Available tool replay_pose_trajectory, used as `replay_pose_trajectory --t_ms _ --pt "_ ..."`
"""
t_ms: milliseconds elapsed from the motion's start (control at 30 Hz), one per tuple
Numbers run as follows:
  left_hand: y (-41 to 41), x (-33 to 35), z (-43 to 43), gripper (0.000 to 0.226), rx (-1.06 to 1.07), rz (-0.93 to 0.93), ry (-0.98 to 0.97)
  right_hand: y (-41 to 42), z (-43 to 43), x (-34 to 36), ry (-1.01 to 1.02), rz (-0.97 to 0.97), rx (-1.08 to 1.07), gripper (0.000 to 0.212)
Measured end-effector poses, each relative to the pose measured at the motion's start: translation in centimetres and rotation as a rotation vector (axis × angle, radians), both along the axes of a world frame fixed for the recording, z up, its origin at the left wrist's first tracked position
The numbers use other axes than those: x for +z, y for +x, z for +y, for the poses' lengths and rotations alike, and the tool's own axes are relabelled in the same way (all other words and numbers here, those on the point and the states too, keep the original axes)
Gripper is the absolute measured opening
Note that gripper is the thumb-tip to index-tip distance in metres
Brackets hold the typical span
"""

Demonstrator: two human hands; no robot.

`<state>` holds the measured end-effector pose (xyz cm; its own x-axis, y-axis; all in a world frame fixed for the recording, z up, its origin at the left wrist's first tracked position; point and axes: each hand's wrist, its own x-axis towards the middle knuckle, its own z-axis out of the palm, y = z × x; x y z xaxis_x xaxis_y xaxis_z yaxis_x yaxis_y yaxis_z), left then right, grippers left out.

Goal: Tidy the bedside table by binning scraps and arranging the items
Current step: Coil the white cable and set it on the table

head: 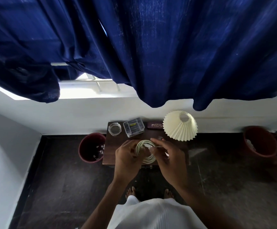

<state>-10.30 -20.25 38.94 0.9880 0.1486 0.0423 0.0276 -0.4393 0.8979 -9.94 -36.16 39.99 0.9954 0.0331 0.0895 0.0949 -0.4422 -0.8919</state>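
White ribbed cloth of my clothing (152, 214) fills the bottom edge of the head view, and my bare feet (131, 192) stand on the dark speckled stone floor (60, 187) beyond it.

Only one label can be read: a dark maroon oblong case (155, 125) at the back of the counter carries gold lettering, "PRINCE OPTICALS". The smaller line under it is too fine to make out.

My left hand (127, 154) is curled round the left side of a coiled cream-white cable (146, 158), holding the loops together. My right hand (165, 156) pinches the cable's white end between thumb and forefinger at the upper right of the coil. The coil is held over the front middle of the small dark wooden counter (113, 146); whether it touches the wood I cannot tell.

Along the back of the counter, from left to right, stand a clear faceted glass dish (114, 128), a clear plastic lidded box (133, 127) with small items inside, the maroon case, and a cream pleated paper lampshade (180, 124) tilted over the right corner.

A round dark red bin (80, 150) sits on the floor just beside the counter's left edge, with white scraps inside. A second reddish-brown round tub (270, 151) stands well apart to the right. Behind the counter is a white wall (84, 116), and above it a deep blue curtain (151, 47) hangs over a bright window.
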Motion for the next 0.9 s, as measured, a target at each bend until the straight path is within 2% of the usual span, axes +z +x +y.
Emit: replay_pose_trajectory --t_ms 133,200,367,567,667,833,900 --pt "0.1 0.6 -0.1 0.026 0.053 -0.015 0.190 -0.2 0.4 -0.3 -0.015 -0.034 0.012 0.026" --pt "0.3 0.5 -0.1 0.019 0.050 0.057 0.175 -0.1 0.4 -0.3 -0.019 -0.035 0.012 0.025" --pt "0.2 0.0 0.5 0.020 -0.014 0.320 -0.336 0.3 -0.1 -0.6 0.046 0.070 -0.005 0.025" --pt "0.0 -0.6 1.5 0.023 -0.123 0.457 -0.461 -0.1 0.2 -1.3 0.204 0.292 -0.044 0.024" --pt "-0.3 -0.5 2.0 0.022 -0.152 0.520 -0.607 -0.2 0.7 -1.5 0.229 0.358 -0.080 0.021" --pt "-0.5 -1.6 3.0 0.028 -0.082 0.604 -0.788 -0.2 1.7 -2.6 0.294 0.435 -0.161 0.021" --pt "-0.3 -2.3 3.4 0.029 -0.067 0.598 -0.795 -0.3 2.2 -3.1 0.301 0.455 -0.179 0.023"
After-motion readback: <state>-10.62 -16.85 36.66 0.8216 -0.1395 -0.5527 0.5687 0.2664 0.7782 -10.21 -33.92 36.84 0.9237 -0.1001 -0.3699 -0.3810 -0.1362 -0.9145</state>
